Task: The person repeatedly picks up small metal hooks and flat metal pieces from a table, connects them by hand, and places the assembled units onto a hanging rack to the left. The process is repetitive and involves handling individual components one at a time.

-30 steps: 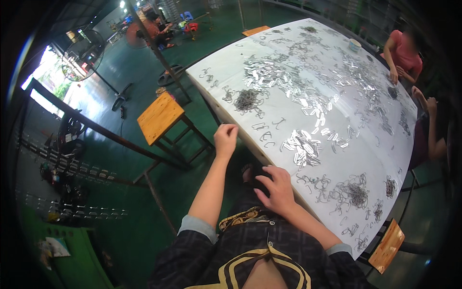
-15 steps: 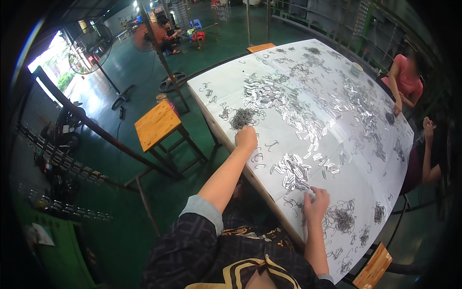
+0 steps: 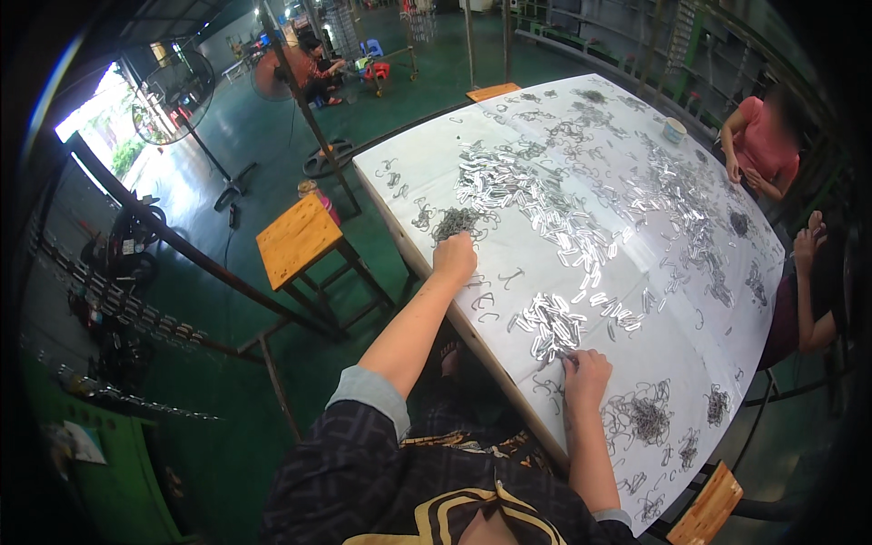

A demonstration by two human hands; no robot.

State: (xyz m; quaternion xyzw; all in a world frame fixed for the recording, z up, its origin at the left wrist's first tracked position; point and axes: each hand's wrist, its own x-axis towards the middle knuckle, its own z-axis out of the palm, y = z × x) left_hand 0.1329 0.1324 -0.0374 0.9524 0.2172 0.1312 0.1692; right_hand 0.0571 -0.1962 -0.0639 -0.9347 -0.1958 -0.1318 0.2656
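My left hand is closed at the near left edge of the table, its fingertips at a heap of thin dark wire hooks. Whatever those fingers hold is hidden. Farther right, my right hand has thumb and fingers drawn together at the near end of a small pile of shiny, narrow metal pieces. Too little shows there to tell what it pinches. Between the hands lie a few loose curved hooks. Another tangle of dark hooks lies to the right of my right wrist.
A white-covered table carries more scattered metal pieces and a pale tub. Two people sit along the right side, one in a pink shirt. Wooden stools stand left and near right. A pedestal fan stands farther left.
My right hand has moved slightly left and its spread fingers have come together at the shiny pile. My left hand has shifted slightly left and nearer. The pink-shirted person's hand has drawn back off the table.
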